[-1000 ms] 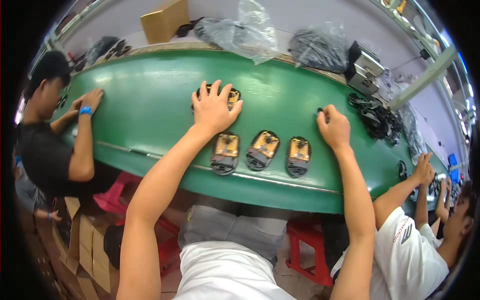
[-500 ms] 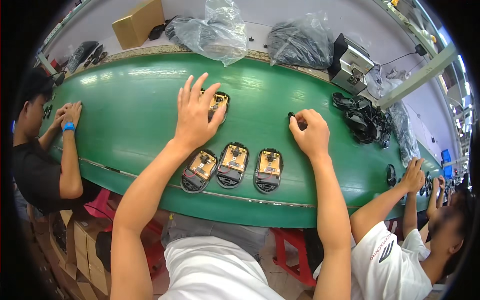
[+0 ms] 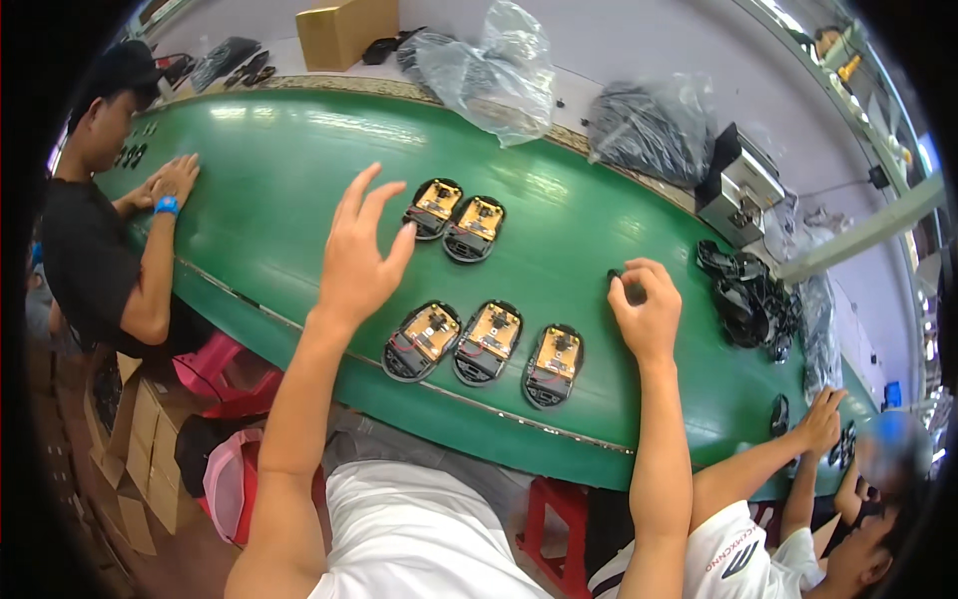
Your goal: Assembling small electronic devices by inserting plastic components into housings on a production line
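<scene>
My left hand (image 3: 356,262) is open, with fingers spread, just left of two opened computer mice on the green bench. Of these, the left mouse (image 3: 435,208) leans against the right mouse (image 3: 473,230); both show yellow-tan circuit boards in black shells. Nearer to me lie three more in a row: a left mouse base (image 3: 422,341), a middle mouse base (image 3: 489,342) and a right mouse base (image 3: 553,366). To the right, my right hand (image 3: 649,311) pinches a small black part (image 3: 615,275), mostly hidden by the fingers.
A pile of black mouse shells (image 3: 743,299) lies at the right. Along the back stand a cardboard box (image 3: 346,35), a plastic-wrapped bundle (image 3: 651,130) and a metal device (image 3: 740,190). Co-workers sit left and right, one with a hand (image 3: 178,180) on the bench (image 3: 269,190).
My left hand has drawn back leftward from the far mice, uncovering both. The right hand still pinches the small black part. The whole view has shifted and tilted.
</scene>
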The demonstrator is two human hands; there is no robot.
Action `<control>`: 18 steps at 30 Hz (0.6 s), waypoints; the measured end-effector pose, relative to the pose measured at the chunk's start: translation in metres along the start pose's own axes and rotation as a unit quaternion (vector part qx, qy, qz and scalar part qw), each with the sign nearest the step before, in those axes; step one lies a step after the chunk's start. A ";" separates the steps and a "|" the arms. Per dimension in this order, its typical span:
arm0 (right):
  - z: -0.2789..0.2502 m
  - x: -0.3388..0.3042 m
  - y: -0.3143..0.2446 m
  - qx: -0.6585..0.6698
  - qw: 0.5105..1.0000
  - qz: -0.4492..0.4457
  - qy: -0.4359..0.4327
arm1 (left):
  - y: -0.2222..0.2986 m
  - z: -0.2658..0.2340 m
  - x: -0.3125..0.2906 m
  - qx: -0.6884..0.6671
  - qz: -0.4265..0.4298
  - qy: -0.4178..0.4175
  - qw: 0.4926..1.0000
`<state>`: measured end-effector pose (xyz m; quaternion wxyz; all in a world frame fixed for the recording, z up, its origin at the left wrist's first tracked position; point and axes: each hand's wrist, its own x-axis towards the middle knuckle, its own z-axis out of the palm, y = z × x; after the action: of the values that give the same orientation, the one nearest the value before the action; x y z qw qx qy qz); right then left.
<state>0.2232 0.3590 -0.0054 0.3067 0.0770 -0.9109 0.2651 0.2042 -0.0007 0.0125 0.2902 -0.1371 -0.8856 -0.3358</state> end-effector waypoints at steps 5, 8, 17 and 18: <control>0.004 0.005 -0.003 0.033 0.999 0.033 -0.011 | -0.008 -0.019 -0.061 -0.040 -0.070 0.004 0.997; -0.002 0.011 -0.011 0.046 0.998 0.052 -0.008 | -0.006 -0.040 -0.077 -0.070 -0.101 -0.010 0.992; -0.027 0.002 -0.009 -0.016 1.000 -0.008 0.002 | -0.022 -0.070 -0.082 -0.258 -0.054 -0.031 0.964; -0.025 0.001 -0.013 -0.005 1.000 -0.001 0.007 | -0.025 -0.079 -0.083 -0.252 -0.042 -0.013 0.967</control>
<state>0.2394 0.3617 0.0173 0.3134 0.0742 -0.9100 0.2611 0.2925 -0.0759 -0.0031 0.2201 -0.1733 -0.7813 -0.5577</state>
